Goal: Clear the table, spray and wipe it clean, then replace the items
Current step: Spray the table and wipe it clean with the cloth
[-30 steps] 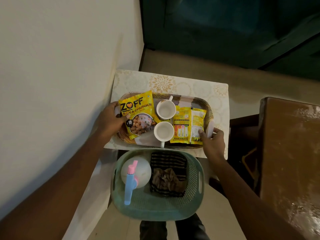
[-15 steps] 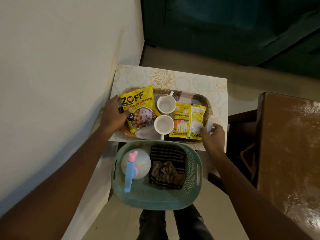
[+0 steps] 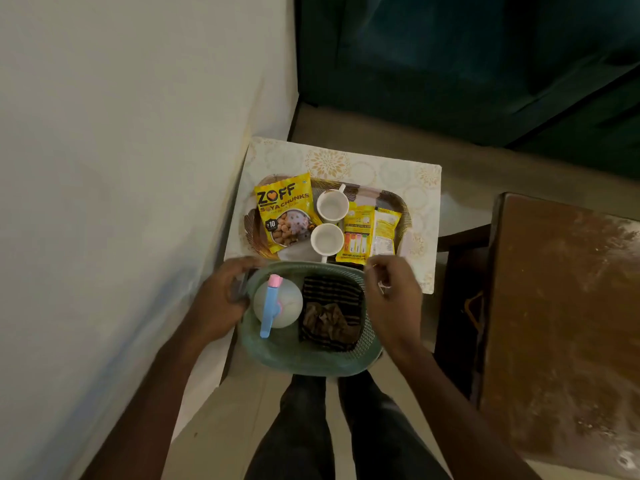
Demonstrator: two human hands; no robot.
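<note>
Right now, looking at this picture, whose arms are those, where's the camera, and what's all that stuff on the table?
No machine here: a person wears a camera on the head, looking down, so both arms are their own. A small patterned table stands by the wall. On it lies a tray with a yellow soya chunks packet, two white cups and two smaller yellow packets. Nearer the person is a green basket holding a spray bottle and a dark striped cloth. The left hand grips the basket's left rim; the right hand is by its right rim, fingers curled, grip unclear.
</note>
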